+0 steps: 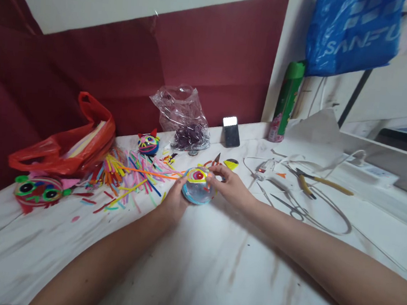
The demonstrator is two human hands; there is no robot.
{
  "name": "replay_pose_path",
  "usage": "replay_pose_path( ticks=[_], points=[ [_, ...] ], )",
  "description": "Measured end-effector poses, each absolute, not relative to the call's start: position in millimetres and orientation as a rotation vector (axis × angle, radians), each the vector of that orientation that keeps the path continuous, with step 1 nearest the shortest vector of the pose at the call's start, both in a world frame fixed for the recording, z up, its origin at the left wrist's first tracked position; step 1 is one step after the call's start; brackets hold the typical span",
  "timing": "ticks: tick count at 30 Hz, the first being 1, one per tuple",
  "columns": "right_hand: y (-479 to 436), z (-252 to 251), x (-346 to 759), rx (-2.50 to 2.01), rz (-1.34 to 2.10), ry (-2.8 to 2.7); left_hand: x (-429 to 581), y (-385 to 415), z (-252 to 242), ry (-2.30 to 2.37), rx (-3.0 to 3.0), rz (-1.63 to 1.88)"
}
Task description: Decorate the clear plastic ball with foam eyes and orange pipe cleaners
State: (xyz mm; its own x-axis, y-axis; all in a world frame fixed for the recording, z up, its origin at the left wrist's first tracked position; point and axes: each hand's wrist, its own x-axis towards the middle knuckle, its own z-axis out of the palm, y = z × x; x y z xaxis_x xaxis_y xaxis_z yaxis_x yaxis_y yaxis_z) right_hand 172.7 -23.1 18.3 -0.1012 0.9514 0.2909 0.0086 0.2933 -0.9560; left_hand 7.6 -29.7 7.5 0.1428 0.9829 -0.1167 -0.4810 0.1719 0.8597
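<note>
Between the 2 hands, the clear ball (197,193), round without a long axis, is grasped at its left by the left hand (176,195), while the right hand (228,185) touches its upper right, whether pinching I cannot tell.

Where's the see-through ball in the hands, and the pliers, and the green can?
Ball (198,191): head view, on its clear front.
Pliers (332,184): head view, on a yellow handle.
Can (287,102): head view, on its green side.
</note>
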Motion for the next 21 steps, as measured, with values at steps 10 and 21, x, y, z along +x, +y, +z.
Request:
replay_pose_path(
  ticks=[10,21],
  points=[
    [-24,27,175,-0.911,1.206,-1.258,-4,-24,11,0.751,0.7,1.137],
    [-26,21,172,-0.952,1.055,-1.524,-4,-22,5,0.763,0.816,1.256]
  ],
)
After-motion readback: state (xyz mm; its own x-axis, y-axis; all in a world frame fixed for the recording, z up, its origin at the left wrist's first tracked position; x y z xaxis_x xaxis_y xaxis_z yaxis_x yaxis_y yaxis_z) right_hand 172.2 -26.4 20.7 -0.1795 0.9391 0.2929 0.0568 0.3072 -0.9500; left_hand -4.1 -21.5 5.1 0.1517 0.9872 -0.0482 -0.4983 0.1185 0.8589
